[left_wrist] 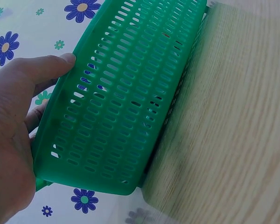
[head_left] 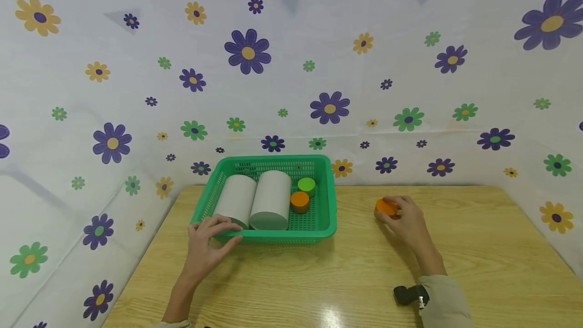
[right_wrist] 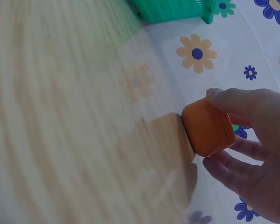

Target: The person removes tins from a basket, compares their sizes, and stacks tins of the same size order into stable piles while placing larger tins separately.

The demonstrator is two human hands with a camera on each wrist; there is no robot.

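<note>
The right hand (head_left: pixel 407 221) is resting on the wooden bench (head_left: pixel 346 277) to the right of the green basket (head_left: pixel 324 216), and its fingers (right_wrist: pixel 242 100) are curling round a small orange cylinder (head_left: pixel 386 207), with the thumb on one side and the other fingers on the opposite side, as the right wrist view is showing clearly. That orange cylinder is sitting low at the bench surface, well apart from the basket, though the pictures are not showing whether it is touching the wood or lifted just off it. The left hand (head_left: pixel 210 244) is lying at the near left corner of the basket, with the thumb (left_wrist: pixel 46 67) pressing against the outside of the slotted wall and the other fingers reaching over the rim, so the hand is gripping the basket's edge. Inside the basket two white cylinders (head_left: pixel 252 200) are lying on their sides next to each other, filling the left and middle part. To their right, a second orange cylinder (head_left: pixel 299 200) is standing just in front of a green cylinder (head_left: pixel 306 185). A flower-printed cloth (head_left: pixel 291 65) is hanging behind and beside the bench. A dark strap-mounted device (head_left: pixel 410 295) is sitting on the right wrist by the sleeve (head_left: pixel 444 302).
</note>
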